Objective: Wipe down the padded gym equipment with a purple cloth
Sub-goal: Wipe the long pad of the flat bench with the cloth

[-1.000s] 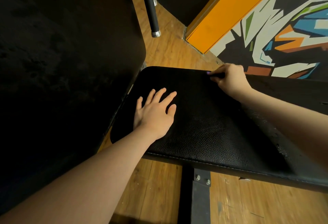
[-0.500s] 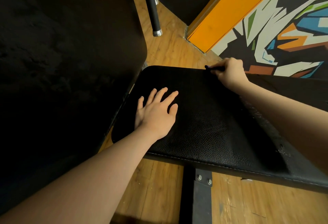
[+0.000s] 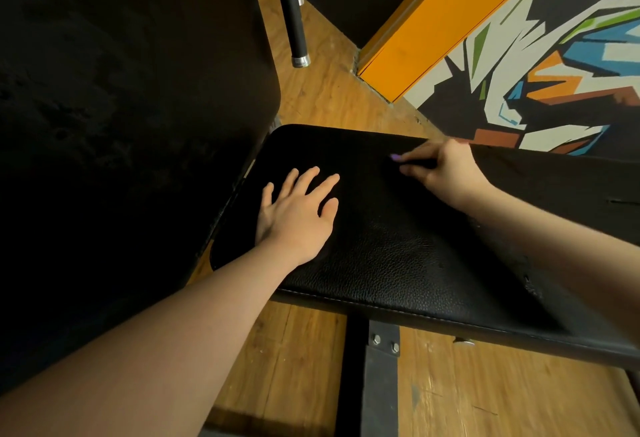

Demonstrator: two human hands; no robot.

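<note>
A black padded bench seat [image 3: 398, 249] lies across the middle of the view. My left hand [image 3: 298, 215] rests flat on its left part, fingers spread, holding nothing. Near the seat's far edge my right hand [image 3: 446, 170] is closed around a cloth. Only a small purple tip of the cloth [image 3: 394, 157] sticks out past the fingers; the rest looks dark and is mostly hidden in the fist. A tall black padded backrest [image 3: 131, 118] rises at the left, close beside the seat.
Wooden floor [image 3: 311, 360] shows under the bench, with a black metal frame post [image 3: 370, 377] below the seat. A black tube leg with a metal cap [image 3: 299, 59] stands behind. An orange panel [image 3: 426, 28] and a painted mural wall [image 3: 554, 73] close off the right.
My right hand with the cloth slid along the seat's far edge, first away, then back nearer and left. My left hand stayed flat in place.
</note>
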